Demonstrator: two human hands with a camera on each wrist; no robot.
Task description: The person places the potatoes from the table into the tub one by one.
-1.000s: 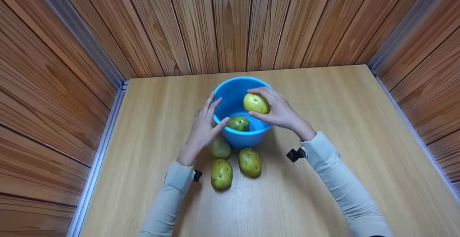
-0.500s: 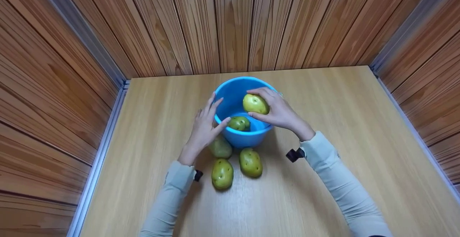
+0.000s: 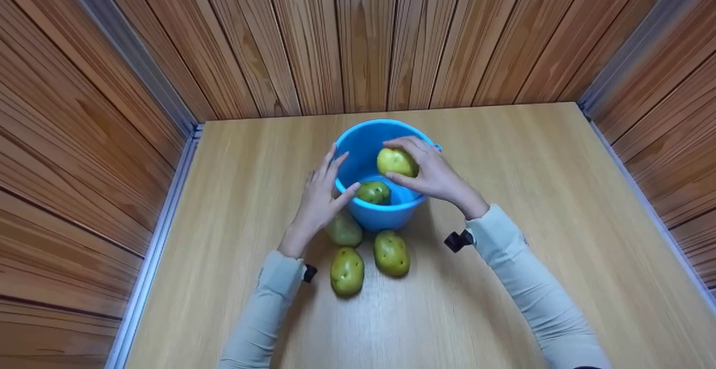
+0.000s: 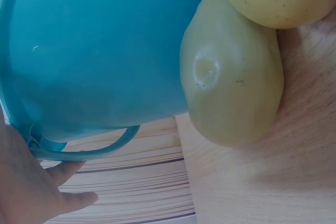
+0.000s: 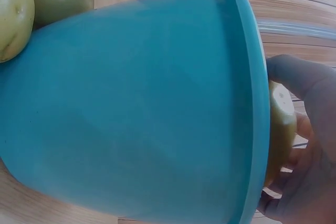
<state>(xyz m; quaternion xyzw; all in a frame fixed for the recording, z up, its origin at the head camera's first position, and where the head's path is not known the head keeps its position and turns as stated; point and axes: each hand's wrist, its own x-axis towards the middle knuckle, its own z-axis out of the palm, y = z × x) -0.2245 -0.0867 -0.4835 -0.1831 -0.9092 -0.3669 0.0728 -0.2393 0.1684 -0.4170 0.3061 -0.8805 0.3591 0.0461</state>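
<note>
A blue bucket (image 3: 386, 218) stands upright on the table. My left hand (image 3: 319, 195) lies against its left rim with spread, fairly straight fingers; in the left wrist view that hand (image 4: 29, 184) is at the bucket's handle (image 4: 100, 150). Between thumb and fingers, my right hand (image 3: 436, 173) holds a yellow-green potato (image 3: 394, 161) over the bucket's mouth. The right wrist view shows this potato (image 5: 282, 124) just beyond the rim, partly hidden by it. Another potato (image 3: 373, 192) lies inside the bucket.
Three more potatoes are on the table in front of the bucket: a paler one (image 3: 345, 229) close to its base and partly behind my left hand, one nearer me (image 3: 347, 271), and one to the right (image 3: 391, 253). Wood-panelled walls (image 3: 363, 39) enclose the back and sides.
Within the bucket's mouth, the right hand and its potato have shifted very slightly left. The left hand keeps its place at the rim, and the potatoes on the table have not moved.
</note>
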